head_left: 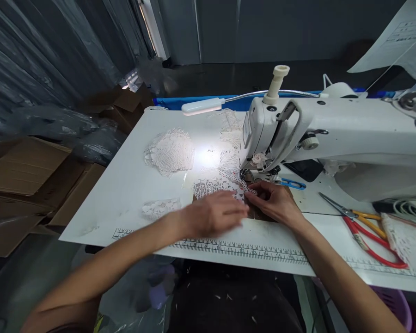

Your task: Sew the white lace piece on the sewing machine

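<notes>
My left hand (213,215) lies flat with fingers apart on a piece of white lace (213,186) on the white sewing table (125,185). My right hand (275,201) pinches the lace's scalloped edge just in front of the presser foot (251,176) of the white sewing machine (333,134). A brown piece of material lies under the lace beneath both hands. The machine's lamp lights the lace behind the needle.
More lace pieces (169,151) lie on the table's left and back. Red-handled scissors (367,236) and yellow-handled snips (350,212) lie at the right, with blue-handled scissors (293,184) near the machine. Cardboard boxes (27,175) stand left of the table. A ruler strip (249,249) runs along the front edge.
</notes>
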`<state>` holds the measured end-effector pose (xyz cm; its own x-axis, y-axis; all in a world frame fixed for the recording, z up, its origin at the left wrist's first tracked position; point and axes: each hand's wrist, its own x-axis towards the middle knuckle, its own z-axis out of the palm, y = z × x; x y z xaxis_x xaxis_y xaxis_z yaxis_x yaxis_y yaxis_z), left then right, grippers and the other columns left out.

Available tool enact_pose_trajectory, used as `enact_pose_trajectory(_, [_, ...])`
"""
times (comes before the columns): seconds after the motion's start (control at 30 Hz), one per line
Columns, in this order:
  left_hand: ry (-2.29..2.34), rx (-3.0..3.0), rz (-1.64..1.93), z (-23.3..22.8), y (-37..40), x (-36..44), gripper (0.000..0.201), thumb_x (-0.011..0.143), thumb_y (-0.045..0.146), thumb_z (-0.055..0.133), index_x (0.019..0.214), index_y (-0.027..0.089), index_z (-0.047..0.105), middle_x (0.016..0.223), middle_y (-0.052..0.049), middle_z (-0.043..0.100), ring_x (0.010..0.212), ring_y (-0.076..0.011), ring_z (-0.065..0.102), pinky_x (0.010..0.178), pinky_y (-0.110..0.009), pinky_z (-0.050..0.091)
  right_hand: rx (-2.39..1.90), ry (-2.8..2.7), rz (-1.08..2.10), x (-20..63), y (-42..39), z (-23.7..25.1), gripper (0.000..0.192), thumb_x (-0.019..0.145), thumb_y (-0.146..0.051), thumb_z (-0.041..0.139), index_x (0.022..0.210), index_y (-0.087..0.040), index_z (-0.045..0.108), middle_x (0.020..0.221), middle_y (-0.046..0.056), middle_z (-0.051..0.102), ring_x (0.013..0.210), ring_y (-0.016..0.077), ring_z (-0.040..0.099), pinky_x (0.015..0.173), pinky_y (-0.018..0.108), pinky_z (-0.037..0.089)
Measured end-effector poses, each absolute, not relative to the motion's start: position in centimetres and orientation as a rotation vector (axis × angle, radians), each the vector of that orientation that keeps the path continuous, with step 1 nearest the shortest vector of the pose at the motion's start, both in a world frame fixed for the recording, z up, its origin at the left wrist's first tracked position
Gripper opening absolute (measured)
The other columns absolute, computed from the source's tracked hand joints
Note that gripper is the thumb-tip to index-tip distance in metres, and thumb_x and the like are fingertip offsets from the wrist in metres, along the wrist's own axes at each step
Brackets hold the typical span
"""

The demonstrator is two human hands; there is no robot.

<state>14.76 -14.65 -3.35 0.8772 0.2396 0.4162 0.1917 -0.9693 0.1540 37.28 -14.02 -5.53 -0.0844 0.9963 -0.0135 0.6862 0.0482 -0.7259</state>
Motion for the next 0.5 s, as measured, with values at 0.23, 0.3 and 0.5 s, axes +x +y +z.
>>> enact_pose_trajectory(0.23, [0.548,3.032,0.321,-4.6,-8.4,14.3,0.041,0.096,0.04,0.051,0.125,0.011,0.053,0.134,-0.018,0.053,0.117,-0.0281,0.056,0.092,-0.045,0.049,-1.676,-1.815,0.723,36.7,-14.8,-5.9,0.03,0.079,-0.042,0.062,0.097,-0.02,0.07,0.062,0.0,0.064,0.055,0.0145,0.057,0.054,0.027,0.044])
enact_pose_trajectory(0.3, [0.621,3.048,0.305,-4.9,-8.6,14.5,0.044,0.096,0.046,0.047,0.124,0.012,0.053,0.135,-0.019,0.051,0.116,-0.03,0.055,0.091,-0.047,0.048,-1.645,-1.81,0.674,36.5,-15.0,-6.2,0.028,0.081,-0.041,0.06,0.098,-0.021,0.071,0.065,0.0,0.066,0.057,0.0151,0.059,0.057,0.028,0.045])
enact_pose_trajectory(0.5, [0.757,3.006,0.735,-5.4,-9.9,15.0,0.031,0.098,0.037,0.046,0.11,0.011,0.058,0.118,-0.015,0.061,0.109,-0.025,0.058,0.093,-0.046,0.049,-1.562,-1.946,0.449,35.9,-15.5,-6.4,0.025,0.089,-0.036,0.051,0.097,-0.024,0.071,0.086,0.003,0.071,0.071,0.0187,0.064,0.062,0.03,0.047])
